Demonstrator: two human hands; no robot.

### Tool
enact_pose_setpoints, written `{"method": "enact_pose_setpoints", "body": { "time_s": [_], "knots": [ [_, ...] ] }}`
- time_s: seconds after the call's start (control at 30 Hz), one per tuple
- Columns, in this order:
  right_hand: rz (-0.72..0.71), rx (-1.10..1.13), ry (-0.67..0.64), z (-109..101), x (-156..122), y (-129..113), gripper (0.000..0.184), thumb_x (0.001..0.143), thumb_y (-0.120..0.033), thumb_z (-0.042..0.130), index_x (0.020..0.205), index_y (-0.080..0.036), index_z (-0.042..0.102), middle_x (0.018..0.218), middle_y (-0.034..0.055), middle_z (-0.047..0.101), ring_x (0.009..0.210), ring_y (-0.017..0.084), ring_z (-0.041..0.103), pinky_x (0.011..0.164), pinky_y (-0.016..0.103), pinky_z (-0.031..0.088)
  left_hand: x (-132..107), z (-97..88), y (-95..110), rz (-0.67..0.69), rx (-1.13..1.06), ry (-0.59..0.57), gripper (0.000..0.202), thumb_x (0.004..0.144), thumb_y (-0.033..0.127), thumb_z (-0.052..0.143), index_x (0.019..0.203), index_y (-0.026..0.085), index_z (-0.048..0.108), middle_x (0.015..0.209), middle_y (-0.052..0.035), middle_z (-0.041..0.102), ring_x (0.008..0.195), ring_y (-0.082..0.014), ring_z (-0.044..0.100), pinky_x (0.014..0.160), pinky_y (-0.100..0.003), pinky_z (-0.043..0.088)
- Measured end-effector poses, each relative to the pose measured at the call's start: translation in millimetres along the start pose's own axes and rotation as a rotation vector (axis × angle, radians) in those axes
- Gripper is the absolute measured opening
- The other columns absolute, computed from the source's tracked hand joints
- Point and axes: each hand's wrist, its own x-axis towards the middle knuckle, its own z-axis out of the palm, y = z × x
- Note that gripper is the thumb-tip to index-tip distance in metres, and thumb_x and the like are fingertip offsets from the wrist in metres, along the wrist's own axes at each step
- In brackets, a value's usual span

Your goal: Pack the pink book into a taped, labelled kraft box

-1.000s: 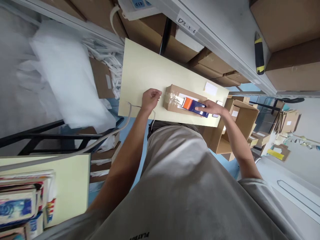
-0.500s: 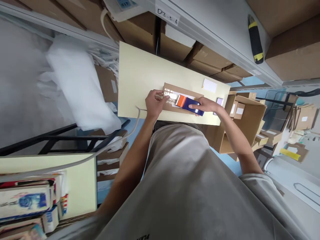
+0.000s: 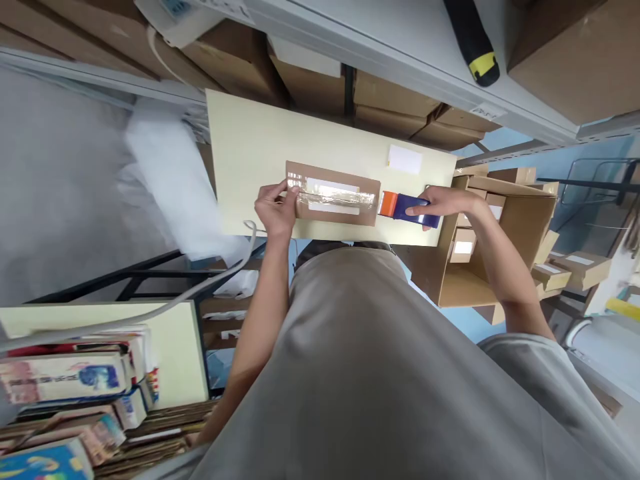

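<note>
Right hand (image 3: 434, 201) is closed around a blue-orange tape dispenser (image 3: 417, 208), just off the box's right end. Left hand (image 3: 277, 209) is half-curled, thumb at the box's left end; can't tell if it grips or just presses. Box (image 3: 327, 217) lies flat on the pale table (image 3: 245, 147), clear tape (image 3: 350, 197) lengthwise across its white label (image 3: 334, 207). White card (image 3: 404, 160) behind; open carton (image 3: 523, 233) past the table's right end.

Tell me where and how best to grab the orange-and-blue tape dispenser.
Grip the dispenser by its blue body, probably best from the right end, where the right hand holds it. The body is longer than wide, and the orange head faces the box, so that approach should leave the head clear.
</note>
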Motion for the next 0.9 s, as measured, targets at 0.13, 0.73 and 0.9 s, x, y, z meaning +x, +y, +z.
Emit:
{"method": "enact_pose_setpoints", "body": {
  "time_s": [0.13,0.73,0.9],
  "knots": [
    [-0.013,0.014,-0.021,-1.7,14.6,16.0,0.072,0.082,-0.091,0.083,0.082,-0.019,0.083,0.075,0.0094,0.085,0.069,0.023,0.074,0.066,0.032,0.048,-1.5,4.3,-3.1,0.013,0.021,0.042,0.013,0.091,0.022,0.083,0.103,0.02,0.088,0.107,-0.0058,0.072,0.106,-0.022,0.073,0.096,-0.035,0.063],
    [0.093,-0.225,0.223,33.1,59.9,42.5,0.058,0.098,-0.072,0.083,0.106,-0.015,0.083,0.075,0.0169,0.081,0.092,0.04,0.08,0.085,0.046,0.058,0.0,8.7,-1.9,0.002,0.083,0.079,0.012,0.097,0.014,0.079,0.108,0.014,0.085,0.103,-0.0006,0.07,0.094,-0.0154,0.065,0.092,-0.033,0.057],
    [0.104,-0.234,0.381,70.7,80.0,29.6,0.042,0.105,-0.057,0.079,0.111,-0.015,0.08,0.092,0.0202,0.081,0.113,0.044,0.079,0.097,0.051,0.057,-0.5,11.1,-3.2,-0.011,0.059,0.085,0.024,0.098,0.013,0.079,0.122,0.012,0.084,0.111,-0.0024,0.073,0.09,-0.0145,0.065,0.091,-0.035,0.057]
  ]
}}
